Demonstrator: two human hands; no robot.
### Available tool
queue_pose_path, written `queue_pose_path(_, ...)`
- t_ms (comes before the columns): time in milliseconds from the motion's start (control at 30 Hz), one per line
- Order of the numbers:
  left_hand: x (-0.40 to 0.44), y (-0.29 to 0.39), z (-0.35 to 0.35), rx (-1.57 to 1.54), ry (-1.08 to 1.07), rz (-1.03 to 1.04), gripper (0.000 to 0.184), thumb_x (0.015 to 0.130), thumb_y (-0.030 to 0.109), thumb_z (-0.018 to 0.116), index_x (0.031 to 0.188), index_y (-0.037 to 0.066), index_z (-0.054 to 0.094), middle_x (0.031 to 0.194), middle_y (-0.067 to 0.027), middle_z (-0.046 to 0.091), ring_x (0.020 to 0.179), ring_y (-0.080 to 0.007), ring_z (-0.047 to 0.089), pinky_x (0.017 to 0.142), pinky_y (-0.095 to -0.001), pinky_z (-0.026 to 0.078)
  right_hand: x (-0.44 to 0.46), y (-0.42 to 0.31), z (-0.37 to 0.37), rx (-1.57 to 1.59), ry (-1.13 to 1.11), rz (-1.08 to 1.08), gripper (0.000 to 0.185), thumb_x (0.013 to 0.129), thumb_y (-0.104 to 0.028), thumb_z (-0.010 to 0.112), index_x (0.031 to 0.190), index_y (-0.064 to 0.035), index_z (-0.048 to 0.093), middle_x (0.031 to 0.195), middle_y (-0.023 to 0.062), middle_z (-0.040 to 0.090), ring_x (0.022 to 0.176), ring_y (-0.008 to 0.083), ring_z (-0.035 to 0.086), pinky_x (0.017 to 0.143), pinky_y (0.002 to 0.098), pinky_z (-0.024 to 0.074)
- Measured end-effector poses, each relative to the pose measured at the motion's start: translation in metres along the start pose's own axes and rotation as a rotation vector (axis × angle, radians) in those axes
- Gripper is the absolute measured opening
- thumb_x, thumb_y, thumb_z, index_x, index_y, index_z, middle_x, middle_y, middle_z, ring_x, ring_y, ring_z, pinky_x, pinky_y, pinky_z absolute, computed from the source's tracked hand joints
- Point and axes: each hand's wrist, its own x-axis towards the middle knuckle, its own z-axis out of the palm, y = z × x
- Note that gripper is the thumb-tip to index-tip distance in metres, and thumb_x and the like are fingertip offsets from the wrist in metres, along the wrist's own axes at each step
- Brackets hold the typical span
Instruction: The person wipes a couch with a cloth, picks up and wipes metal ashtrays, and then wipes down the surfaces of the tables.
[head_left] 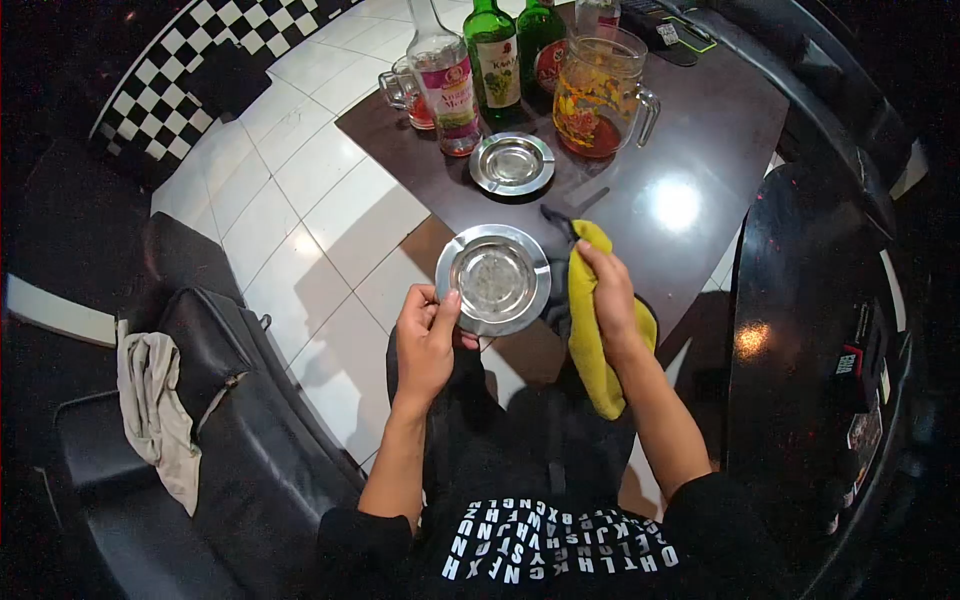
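My left hand (430, 335) grips a round metal ashtray (493, 280) by its lower left rim, thumb on top, holding it in the air before the near edge of the table. Its shallow bowl faces up towards me. In my right hand (612, 300) is a yellow and dark grey cloth (590, 345), bunched under the fingers and hanging down, a little apart from the ashtray. A second metal ashtray (512, 165) lies on the dark table (690, 260), just beyond the held one.
Behind the second ashtray stand a clear bottle (447, 90) with a pink label, two green bottles (495, 60), a small glass mug (400, 92) and a patterned glass pitcher (597, 95) holding some red liquid. A black sofa (260, 420) with a beige cloth (155, 400) is at left.
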Motion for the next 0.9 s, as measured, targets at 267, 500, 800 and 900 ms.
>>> queue_pose_path(267,0.001,0.010,0.000,0.135,-0.002,-0.029,0.022,0.096,0.023,0.052,0.100,0.001,0.052,0.072,-0.0033,0.059,0.056,-0.0082,0.055,0.049,-0.0221,0.047,0.006,0.021,-0.014,-0.307,-0.200,-0.128,0.032,0.093,-0.034,0.054,0.100,-0.0042,0.062,0.085,-0.0005,0.059,0.073,0.0080,0.054,0.069,0.0226,0.0437)
queue_pose_path(500,0.001,0.012,0.000,0.304,-0.086,0.002,0.031,0.098,0.026,0.048,0.115,0.001,0.055,0.072,0.0015,0.055,0.055,-0.0046,0.049,0.050,-0.0187,0.042,-0.002,0.014,0.000,-0.101,-0.289,-0.063,0.022,0.093,-0.025,0.058,0.094,-0.0035,0.061,0.077,-0.0030,0.058,0.068,0.0044,0.052,0.059,0.0224,0.0423)
queue_pose_path(800,0.017,0.044,-0.020,0.435,-0.386,-0.117,0.028,0.097,0.022,0.048,0.112,0.000,0.056,0.076,-0.0019,0.057,0.060,-0.0079,0.053,0.056,-0.0229,0.045,-0.001,0.012,-0.004,-0.215,-0.494,-0.016,0.021,0.093,-0.025,0.057,0.091,-0.0040,0.061,0.076,-0.0045,0.056,0.065,0.0039,0.050,0.056,0.0221,0.0408)
queue_pose_path(900,0.026,0.050,-0.024,0.508,-0.500,-0.139,0.028,0.097,0.021,0.049,0.113,-0.001,0.055,0.077,-0.0025,0.057,0.061,-0.0080,0.053,0.057,-0.0240,0.045,-0.004,0.008,-0.003,-0.210,-0.528,0.030,0.021,0.093,-0.025,0.058,0.091,-0.0040,0.061,0.075,-0.0042,0.057,0.064,0.0041,0.050,0.055,0.0222,0.0405)
